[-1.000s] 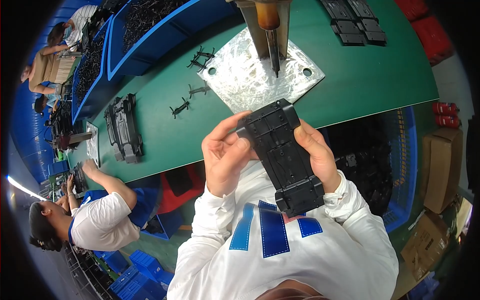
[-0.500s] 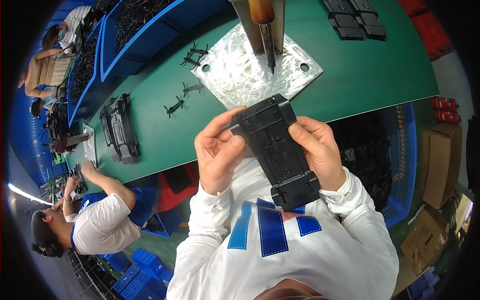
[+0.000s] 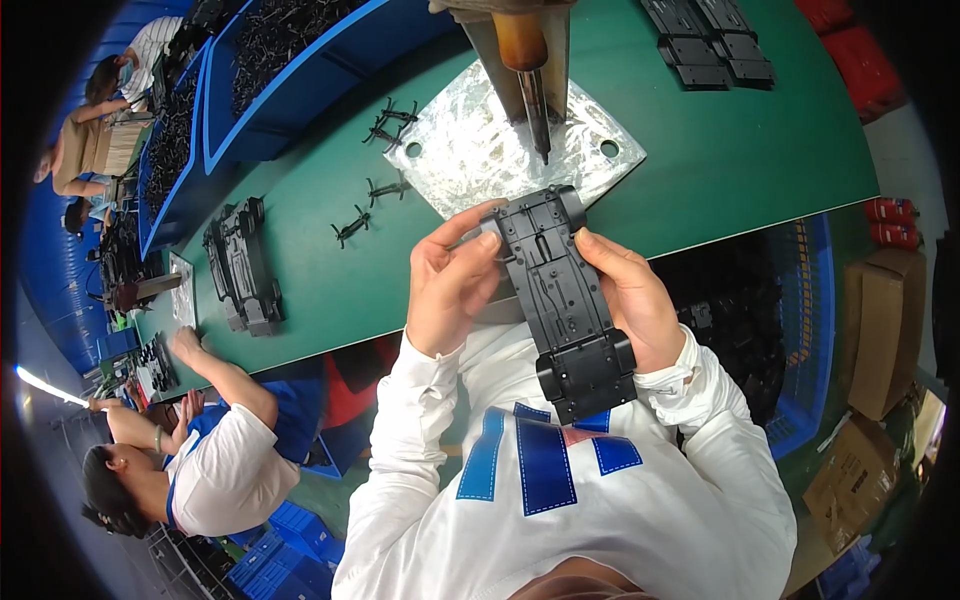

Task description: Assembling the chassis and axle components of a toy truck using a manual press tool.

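Observation:
Between my two hands is a black plastic toy-car chassis (image 3: 568, 300), long and narrow, with its far end near the metal plate. My left hand (image 3: 450, 282) grips its far left corner, thumb on top. On the right edge my right hand (image 3: 632, 295) holds it, thumb near the far right corner and the other fingers hidden beneath. Just beyond the chassis a soldering-iron-like hot tip (image 3: 537, 110) points down from its metal stand over a silvery square plate (image 3: 470, 140). Several small black plastic brackets (image 3: 352, 227) lie on the table left of the plate.
More chassis lie on the green table (image 3: 690, 180), a pair (image 3: 243, 265) at left and another pair (image 3: 708, 45) at far right. Blue bins (image 3: 275, 105) of black parts stand at the far left. A blue crate (image 3: 815, 330) sits below the table's right edge. A co-worker (image 3: 215, 460) works at left.
The chassis has turned slightly and tilted, showing its face more fully. My left hand has shifted a little right and away from me. The hot tip sits slightly lower. The co-worker has moved.

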The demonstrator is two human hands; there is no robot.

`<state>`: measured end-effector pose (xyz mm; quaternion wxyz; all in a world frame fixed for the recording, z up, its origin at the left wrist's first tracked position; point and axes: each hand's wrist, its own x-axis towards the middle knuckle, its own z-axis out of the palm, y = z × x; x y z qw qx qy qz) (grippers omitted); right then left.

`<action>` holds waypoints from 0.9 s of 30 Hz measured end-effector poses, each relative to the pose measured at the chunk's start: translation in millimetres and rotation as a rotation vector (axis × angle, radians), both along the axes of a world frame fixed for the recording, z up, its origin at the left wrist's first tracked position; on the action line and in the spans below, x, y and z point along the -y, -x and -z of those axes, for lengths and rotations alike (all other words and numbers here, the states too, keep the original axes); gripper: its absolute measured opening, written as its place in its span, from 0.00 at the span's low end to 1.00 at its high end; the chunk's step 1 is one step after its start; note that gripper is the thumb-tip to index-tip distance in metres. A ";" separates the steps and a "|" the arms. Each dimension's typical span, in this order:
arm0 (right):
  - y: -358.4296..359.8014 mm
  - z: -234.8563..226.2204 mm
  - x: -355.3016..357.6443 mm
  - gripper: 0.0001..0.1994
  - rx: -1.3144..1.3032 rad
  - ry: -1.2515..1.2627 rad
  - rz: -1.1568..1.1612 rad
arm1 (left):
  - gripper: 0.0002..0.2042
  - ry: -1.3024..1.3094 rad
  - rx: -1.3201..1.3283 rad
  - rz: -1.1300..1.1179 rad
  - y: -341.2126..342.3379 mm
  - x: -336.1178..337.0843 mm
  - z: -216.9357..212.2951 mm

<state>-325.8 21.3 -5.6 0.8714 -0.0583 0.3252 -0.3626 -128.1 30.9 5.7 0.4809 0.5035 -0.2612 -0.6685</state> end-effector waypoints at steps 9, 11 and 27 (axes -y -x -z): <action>-1.7 -8.1 20.9 0.15 0.119 -0.132 0.001 | 0.19 -0.040 -0.080 0.025 -5.8 28.2 4.2; -3.7 -11.8 27.0 0.15 0.104 -0.119 0.010 | 0.19 -0.017 -0.101 0.033 -7.8 35.5 5.4; -15.7 -11.8 50.4 0.15 0.068 -0.098 0.057 | 0.19 0.030 -0.130 0.041 -19.9 62.1 6.0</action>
